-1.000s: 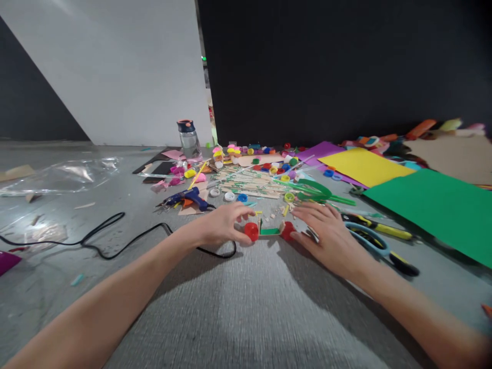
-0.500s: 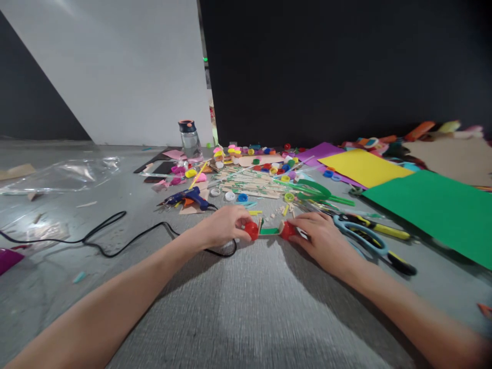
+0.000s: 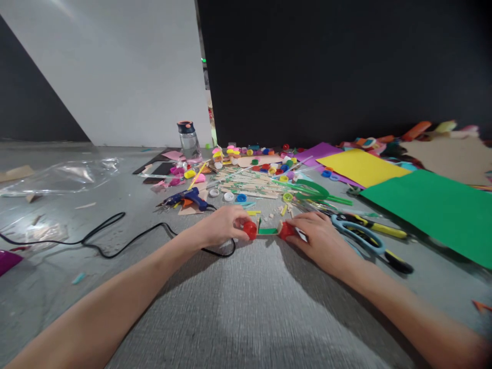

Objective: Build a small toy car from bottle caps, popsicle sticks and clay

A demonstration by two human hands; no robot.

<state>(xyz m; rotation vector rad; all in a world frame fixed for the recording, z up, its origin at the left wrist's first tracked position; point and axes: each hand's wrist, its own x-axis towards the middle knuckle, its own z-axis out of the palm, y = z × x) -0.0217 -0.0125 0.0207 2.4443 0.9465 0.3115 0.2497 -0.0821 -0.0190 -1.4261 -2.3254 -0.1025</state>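
Note:
My left hand (image 3: pixel 225 225) pinches a red bottle cap (image 3: pixel 250 230) at one end of a small craft piece. At its other end, my right hand (image 3: pixel 317 233) grips a second red bottle cap (image 3: pixel 285 230). A short green strip (image 3: pixel 268 231) runs between the two caps, edged with pale wood. Small wooden bits stand upright beside each cap. The piece is low over the grey table (image 3: pixel 249 307); whether it touches the surface I cannot tell. My fingers cover the outer sides of both caps.
A blue glue gun (image 3: pixel 188 197) lies at the left, its black cord (image 3: pixel 134 241) trailing past my left wrist. Blue-handled scissors (image 3: pixel 361 233) lie beside my right hand. Ahead are wooden sticks (image 3: pixel 246 184), loose caps, a water bottle (image 3: pixel 189 141) and green sheet (image 3: pixel 430 210).
Both hands keep their hold on the red caps, and the piece has barely moved. The whole view has shifted slightly.

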